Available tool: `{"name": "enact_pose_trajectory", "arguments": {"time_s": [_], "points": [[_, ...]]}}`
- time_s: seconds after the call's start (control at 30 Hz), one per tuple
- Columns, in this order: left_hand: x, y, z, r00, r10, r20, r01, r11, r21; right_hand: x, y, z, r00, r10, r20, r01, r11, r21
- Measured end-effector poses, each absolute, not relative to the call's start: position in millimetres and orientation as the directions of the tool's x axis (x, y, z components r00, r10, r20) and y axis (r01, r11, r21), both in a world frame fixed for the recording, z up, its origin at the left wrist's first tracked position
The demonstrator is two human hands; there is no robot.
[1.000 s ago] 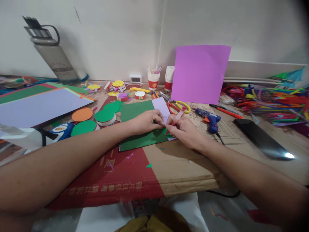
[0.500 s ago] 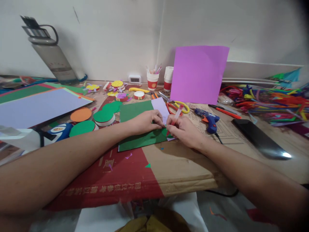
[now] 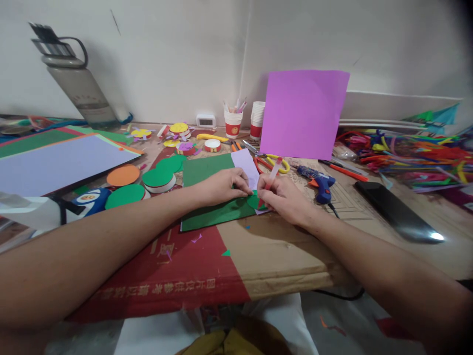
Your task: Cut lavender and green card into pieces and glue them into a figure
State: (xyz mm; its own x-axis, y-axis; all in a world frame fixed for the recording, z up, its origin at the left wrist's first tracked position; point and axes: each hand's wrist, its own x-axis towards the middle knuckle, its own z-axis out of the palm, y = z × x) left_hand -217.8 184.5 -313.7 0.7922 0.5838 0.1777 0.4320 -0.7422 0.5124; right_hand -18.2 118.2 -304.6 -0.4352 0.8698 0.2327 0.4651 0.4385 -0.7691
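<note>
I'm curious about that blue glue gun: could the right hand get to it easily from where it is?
Probably yes. The glue gun lies just past the right hand on bare cardboard with nothing between them, though that hand is holding a pen.
</note>
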Motion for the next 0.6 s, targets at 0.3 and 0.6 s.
{"name": "enact_pose_trajectory", "arguments": {"time_s": [0.3, 0.6], "points": [[-218.0, 183.8, -314.4, 0.79, 0.585, 0.186, 0.43, -0.743, 0.513, -19.7, 118.3, -302.0, -0.443, 0.869, 0.22, 0.48, 0.437, -0.761], [-218.0, 183.7, -313.5, 0.794, 0.576, 0.194, 0.419, -0.751, 0.511, -20.4, 119.4, -304.8, -0.446, 0.871, 0.209, 0.541, 0.448, -0.712]]}}
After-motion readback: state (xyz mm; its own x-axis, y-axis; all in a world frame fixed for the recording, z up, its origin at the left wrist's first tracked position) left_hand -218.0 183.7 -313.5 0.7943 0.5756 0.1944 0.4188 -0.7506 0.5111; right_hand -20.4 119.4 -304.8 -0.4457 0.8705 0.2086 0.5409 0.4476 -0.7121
